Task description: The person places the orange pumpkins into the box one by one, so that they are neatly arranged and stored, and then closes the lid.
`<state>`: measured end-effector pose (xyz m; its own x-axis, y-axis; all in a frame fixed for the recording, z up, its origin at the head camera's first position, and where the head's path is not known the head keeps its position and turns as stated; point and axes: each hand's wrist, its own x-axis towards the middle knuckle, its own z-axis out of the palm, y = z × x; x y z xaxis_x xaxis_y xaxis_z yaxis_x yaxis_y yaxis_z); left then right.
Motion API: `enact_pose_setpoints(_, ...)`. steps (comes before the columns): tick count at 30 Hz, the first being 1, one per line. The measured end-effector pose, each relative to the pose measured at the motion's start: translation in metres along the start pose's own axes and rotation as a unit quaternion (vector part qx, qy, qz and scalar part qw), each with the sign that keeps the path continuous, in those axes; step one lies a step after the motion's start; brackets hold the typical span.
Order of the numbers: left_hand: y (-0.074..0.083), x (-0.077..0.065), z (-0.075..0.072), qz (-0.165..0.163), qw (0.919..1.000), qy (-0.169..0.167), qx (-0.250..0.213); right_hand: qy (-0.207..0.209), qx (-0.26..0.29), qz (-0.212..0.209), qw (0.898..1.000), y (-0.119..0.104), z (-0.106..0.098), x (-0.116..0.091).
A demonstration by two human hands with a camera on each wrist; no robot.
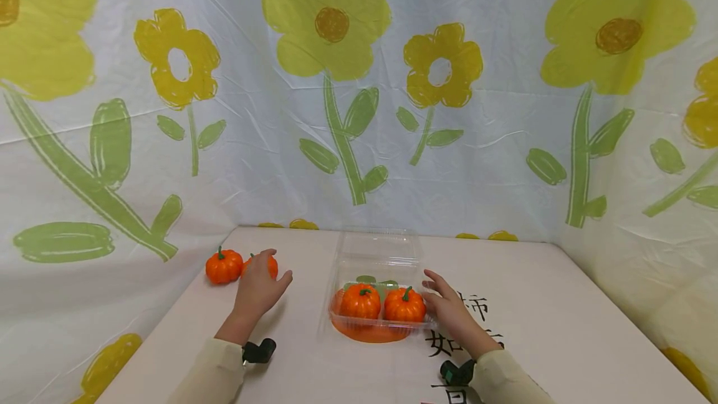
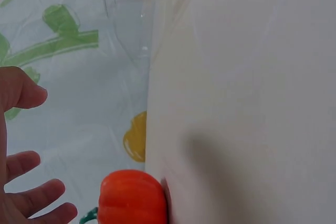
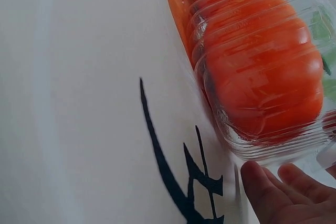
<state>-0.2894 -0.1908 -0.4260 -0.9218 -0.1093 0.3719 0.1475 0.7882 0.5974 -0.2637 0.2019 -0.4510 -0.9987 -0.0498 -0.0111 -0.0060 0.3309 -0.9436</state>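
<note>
Between nine and ten o'clock from the clear box [image 1: 381, 325], close to the left edge of the white table [image 1: 303, 360]: one far-left pumpkin [image 1: 224, 268], round and orange, with a green stem on top. Just beside, a second pumpkin [image 1: 273, 267], partly covered by the left hand [image 1: 258, 288] at nine o'clock. Fingers loose and spread, thumb held wide. Hard to tell if touching that pumpkin. On the left wrist, toward eight o'clock, a small black camera [image 1: 259, 351].

At the middle, the box, on top of a round orange picture [image 1: 367, 335] with green leaves. Inside, side by side, both stem up: the left boxed pumpkin [image 1: 360, 302], then the right boxed pumpkin [image 1: 405, 306]. Toward twelve o'clock, the see-through lid [image 1: 377, 245], folded back. Behind, a wall cloth [image 1: 241, 111] with big yellow flowers [image 1: 359, 24].

At three o'clock, the right hand [image 1: 451, 313], right by the box's side, fingers stretched out and loose. Can't tell if touching the plastic. On the right wrist, past four o'clock, another little camera [image 1: 457, 373]. Between three and four, black writing [image 1: 440, 343], partly hidden.
</note>
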Motion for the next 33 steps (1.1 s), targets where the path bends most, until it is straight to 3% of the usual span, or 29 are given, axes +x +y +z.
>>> enact_pose_setpoints(18,-0.023,0.004,-0.009,-0.048,0.9983,0.017,0.028,-0.005,0.01,0.001,1.0,-0.001,-0.001,-0.001)
enact_pose_setpoints(33,-0.032,0.006,-0.01,-0.096,0.9953,0.002,0.016,-0.005,0.002,-0.004,1.0,-0.003,0.0,-0.003)
